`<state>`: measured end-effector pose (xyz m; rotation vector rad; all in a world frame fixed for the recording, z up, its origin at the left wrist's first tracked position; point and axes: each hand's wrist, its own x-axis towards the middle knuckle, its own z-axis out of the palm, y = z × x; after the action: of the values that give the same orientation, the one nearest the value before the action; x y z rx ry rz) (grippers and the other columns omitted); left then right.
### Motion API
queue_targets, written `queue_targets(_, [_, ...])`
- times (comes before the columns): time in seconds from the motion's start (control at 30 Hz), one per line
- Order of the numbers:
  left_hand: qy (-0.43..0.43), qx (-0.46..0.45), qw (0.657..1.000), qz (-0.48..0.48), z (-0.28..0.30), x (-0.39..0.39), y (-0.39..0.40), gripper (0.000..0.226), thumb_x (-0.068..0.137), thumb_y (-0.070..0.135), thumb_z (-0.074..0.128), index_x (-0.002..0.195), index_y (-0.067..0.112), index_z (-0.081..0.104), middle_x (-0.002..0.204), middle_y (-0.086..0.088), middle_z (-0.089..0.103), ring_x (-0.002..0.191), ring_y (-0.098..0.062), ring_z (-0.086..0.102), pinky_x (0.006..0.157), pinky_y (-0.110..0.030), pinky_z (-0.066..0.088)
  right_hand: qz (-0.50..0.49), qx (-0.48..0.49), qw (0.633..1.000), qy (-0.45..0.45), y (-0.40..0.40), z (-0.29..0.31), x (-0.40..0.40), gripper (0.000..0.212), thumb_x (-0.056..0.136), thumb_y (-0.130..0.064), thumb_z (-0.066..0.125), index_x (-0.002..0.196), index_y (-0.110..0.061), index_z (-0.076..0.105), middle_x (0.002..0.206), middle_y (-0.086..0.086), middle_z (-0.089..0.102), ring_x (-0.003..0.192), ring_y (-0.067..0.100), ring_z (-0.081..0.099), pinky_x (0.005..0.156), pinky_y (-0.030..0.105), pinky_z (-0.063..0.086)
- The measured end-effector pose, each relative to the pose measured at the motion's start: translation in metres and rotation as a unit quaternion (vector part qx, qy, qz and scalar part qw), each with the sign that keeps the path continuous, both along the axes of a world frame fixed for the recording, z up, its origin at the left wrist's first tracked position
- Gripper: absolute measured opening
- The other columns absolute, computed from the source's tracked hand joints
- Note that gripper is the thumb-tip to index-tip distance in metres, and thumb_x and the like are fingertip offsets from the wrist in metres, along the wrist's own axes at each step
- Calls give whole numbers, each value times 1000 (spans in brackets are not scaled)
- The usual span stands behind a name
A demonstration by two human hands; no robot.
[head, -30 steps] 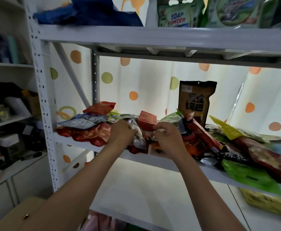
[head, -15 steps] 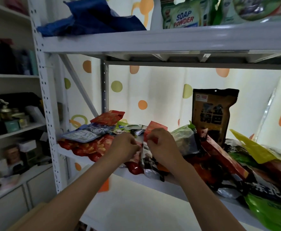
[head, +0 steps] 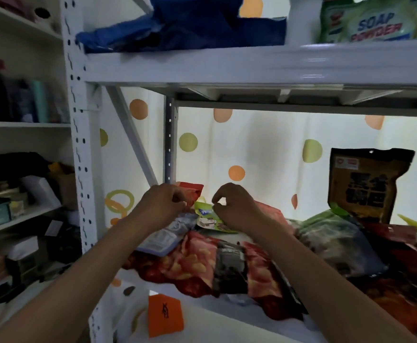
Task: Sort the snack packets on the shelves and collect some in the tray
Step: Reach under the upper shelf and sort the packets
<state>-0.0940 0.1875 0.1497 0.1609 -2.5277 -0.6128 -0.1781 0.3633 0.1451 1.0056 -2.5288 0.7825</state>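
Left hand (head: 161, 205) fingers curled on red packet (head: 190, 190), right hand (head: 237, 206) fingers pinching green packet (head: 206, 214)

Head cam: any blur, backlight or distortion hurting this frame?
Head view: the bright dotted curtain backlights the shelf, leaving both forearms and the packets in front dim. Motion blur smears the soap powder bag and the side shelves at the left edge. Wide-angle distortion bends the upright post. Left hand and right hand stay fairly sharp.
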Motion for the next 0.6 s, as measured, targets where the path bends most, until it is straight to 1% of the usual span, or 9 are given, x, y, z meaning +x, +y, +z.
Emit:
queue_targets(0.07, [-8,-13,1000,10,-1,-14,-32,3,85,22,64,86,24,67,81,9,57,82,-13,58,69,-25,39,-18,20,999,-25,-43,8,-8,19,86,-12,56,95,-6,72,111,10,66,103,26,60,86,34,50])
queue_targets(0.13, [2,-5,1000,15,-5,-26,-56,4,84,23,63,88,22,65,85,5,58,85,-16,59,69,-25,37,-39,41,997,-61,-84,10,-26,20,83,-9,55,87,0,73,99,15,71,94,29,66,77,32,53])
queue_targets(0.2, [3,14,1000,2,-12,-36,-71,7,86,20,60,88,18,66,89,1,63,83,-16,59,66,-26,39,-67,44,992,-96,-116,8,-46,18,80,-5,54,76,-1,70,85,15,72,83,28,67,65,25,46])
queue_targets(0.27, [0,29,1000,-11,-23,-42,-79,13,89,15,55,85,12,67,89,-3,67,79,-16,60,64,-26,43,-91,30,988,-120,-136,1,-65,17,81,-6,55,66,-6,62,74,10,66,75,25,61,56,22,40])
queue_targets(0.33, [-4,25,999,-28,-34,-46,-86,20,92,12,50,79,10,66,85,-6,67,77,-17,61,64,-25,43,-123,2,981,-152,-149,-9,-82,26,84,-10,58,59,-13,52,64,3,56,71,22,57,49,21,35])
queue_targets(0.43, [-2,22,999,-48,-47,-50,-92,21,95,18,50,92,13,70,93,-4,69,78,-13,59,61,-21,40,-164,-18,963,-214,-157,-19,-103,30,87,-11,62,59,-12,50,58,4,52,65,23,58,48,21,40])
queue_targets(0.47, [2,20,999,-49,-51,-51,-93,21,95,20,50,97,17,71,98,-1,69,82,-13,60,63,-22,39,-173,-38,954,-241,-158,-22,-109,29,86,-9,62,60,-9,49,56,6,51,58,24,57,49,22,42])
queue_targets(0.53, [-2,18,999,-41,-60,-53,-94,23,96,25,50,105,24,71,104,3,69,88,-12,60,70,-22,38,-186,-86,935,-290,-159,-26,-116,30,86,-4,62,61,-8,47,52,8,47,46,21,48,45,23,39])
queue_targets(0.6, [-22,22,999,-44,-70,-54,-93,24,97,31,49,108,27,69,108,5,68,93,-12,61,74,-22,38,-193,-102,919,-327,-161,-31,-122,27,88,-4,61,64,-9,48,54,7,49,44,19,46,42,19,35])
